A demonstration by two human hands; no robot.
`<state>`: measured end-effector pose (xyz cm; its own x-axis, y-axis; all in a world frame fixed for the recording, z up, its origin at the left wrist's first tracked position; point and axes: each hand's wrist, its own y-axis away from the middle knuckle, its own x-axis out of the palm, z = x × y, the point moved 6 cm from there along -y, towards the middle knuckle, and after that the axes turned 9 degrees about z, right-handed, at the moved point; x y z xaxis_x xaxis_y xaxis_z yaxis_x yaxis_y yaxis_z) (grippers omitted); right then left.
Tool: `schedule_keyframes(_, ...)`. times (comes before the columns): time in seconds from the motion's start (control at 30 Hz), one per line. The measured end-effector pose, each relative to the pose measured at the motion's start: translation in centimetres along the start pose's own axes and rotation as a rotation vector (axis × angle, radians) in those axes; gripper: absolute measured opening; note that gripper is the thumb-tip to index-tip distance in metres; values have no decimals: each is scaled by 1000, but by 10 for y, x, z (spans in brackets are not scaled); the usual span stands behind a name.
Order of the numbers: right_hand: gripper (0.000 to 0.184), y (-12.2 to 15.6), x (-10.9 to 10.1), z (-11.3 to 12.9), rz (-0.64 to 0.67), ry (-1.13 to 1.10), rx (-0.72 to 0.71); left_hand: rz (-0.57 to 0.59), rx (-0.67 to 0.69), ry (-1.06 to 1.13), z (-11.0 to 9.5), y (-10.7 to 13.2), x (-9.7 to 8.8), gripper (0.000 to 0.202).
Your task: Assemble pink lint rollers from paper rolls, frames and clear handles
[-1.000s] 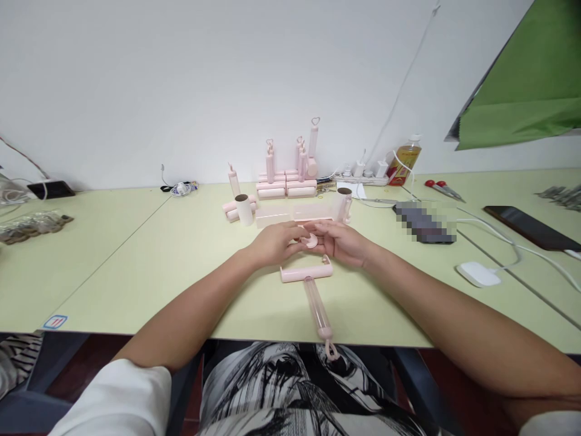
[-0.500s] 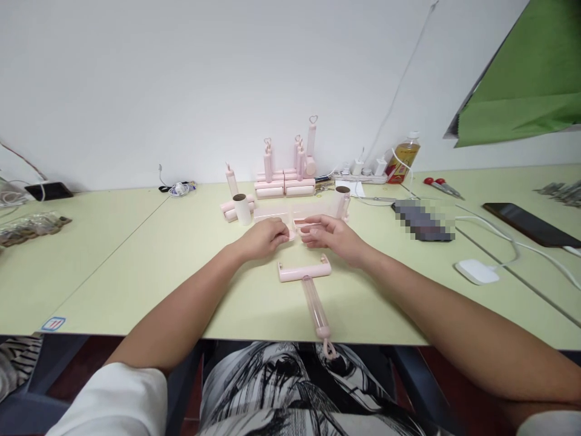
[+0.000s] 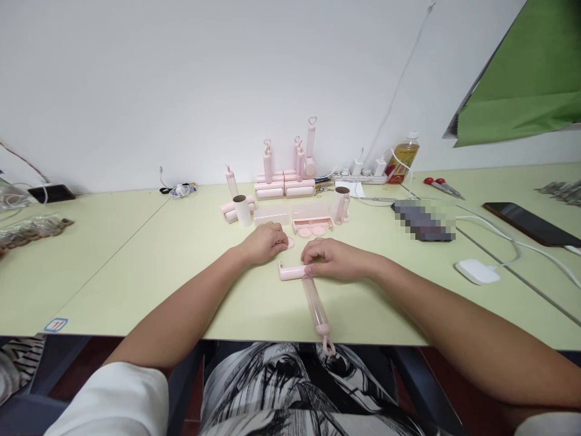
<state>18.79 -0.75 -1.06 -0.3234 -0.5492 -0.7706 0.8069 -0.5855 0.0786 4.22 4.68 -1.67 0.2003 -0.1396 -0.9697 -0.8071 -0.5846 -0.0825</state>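
Observation:
My left hand (image 3: 265, 243) rests on the table with its fingers closed at the edge of a small pink disc (image 3: 291, 243). My right hand (image 3: 330, 259) has its fingers curled over the right end of a lint roller handle (image 3: 317, 306), thumb against the pink bar; that end of the bar is hidden. The handle has a clear tube and a looped tip reaching past the table's front edge. Beyond my hands lies a pink shell (image 3: 313, 224) with two more pink discs (image 3: 318, 231) in front of it.
A white tape roll (image 3: 242, 212) and another roll (image 3: 340, 206) stand upright beside clear covers (image 3: 271, 216). Several assembled lint rollers (image 3: 285, 188) line the wall. To the right are a power strip (image 3: 363, 178), a bottle (image 3: 403, 162), phones (image 3: 531, 224) and cables.
My right hand has come back from the pink shell to the lint roller handle and closed over its bar, uncovering the shell and two discs. My left hand stays nearly in place.

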Motion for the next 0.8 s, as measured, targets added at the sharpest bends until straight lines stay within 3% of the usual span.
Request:
schedule_keyframes(0.33,24,1,3,-12,24,-99,72,27,-5,25,9,7,-5,27)
schedule_keyframes(0.5,23,1,2,-9,20,-74,47,-67,-19,341,-18,12,-19,34)
schedule_keyframes(0.6,21,0,2,-1,-14,-38,-14,113,-7,503,-42,14,-11,36)
schedule_keyframes(0.7,18,-1,-1,6,-96,-17,-104,198,-47,564,-48,16,-5,37)
schedule_keyframes(0.8,19,2,-16,0,-369,-53,-88,163,-98,646,-38,15,-4,36)
